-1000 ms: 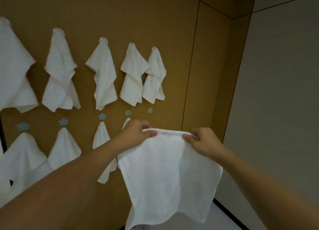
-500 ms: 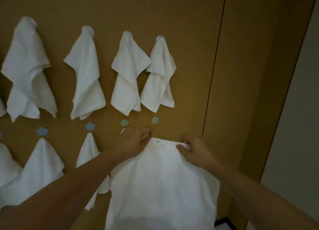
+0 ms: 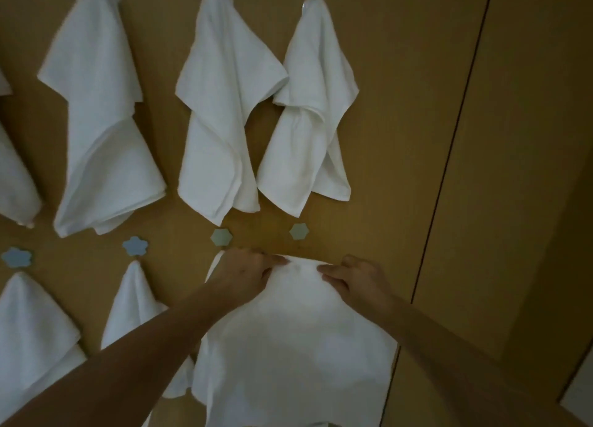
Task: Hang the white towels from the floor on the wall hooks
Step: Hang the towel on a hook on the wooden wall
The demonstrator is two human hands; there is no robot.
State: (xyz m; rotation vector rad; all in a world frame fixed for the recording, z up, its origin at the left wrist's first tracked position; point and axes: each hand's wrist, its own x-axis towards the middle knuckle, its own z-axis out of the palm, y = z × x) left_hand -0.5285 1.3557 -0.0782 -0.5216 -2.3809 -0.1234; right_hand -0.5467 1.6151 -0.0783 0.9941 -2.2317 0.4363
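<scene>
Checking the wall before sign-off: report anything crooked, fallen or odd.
Nothing stands out. The hung towels drape from their hooks. Left hand and right hand hold another white towel against the wall below a hexagon marker.

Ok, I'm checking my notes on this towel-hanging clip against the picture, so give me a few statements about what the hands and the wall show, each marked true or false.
1. Both hands hold the same white towel. True: the left hand and the right hand grip the top edge of the held towel.
2. The held towel's top edge is against the wall just below the rightmost hexagon marker. True.
3. The upper row of hooks is bare. False: white towels hang there, such as the rightmost upper towel.
4. The right hand is empty and hangs at the person's side. False: it pinches the held towel.
5. The wall markers are red squares. False: they are pale blue-green, flower-like or hexagonal.
</scene>
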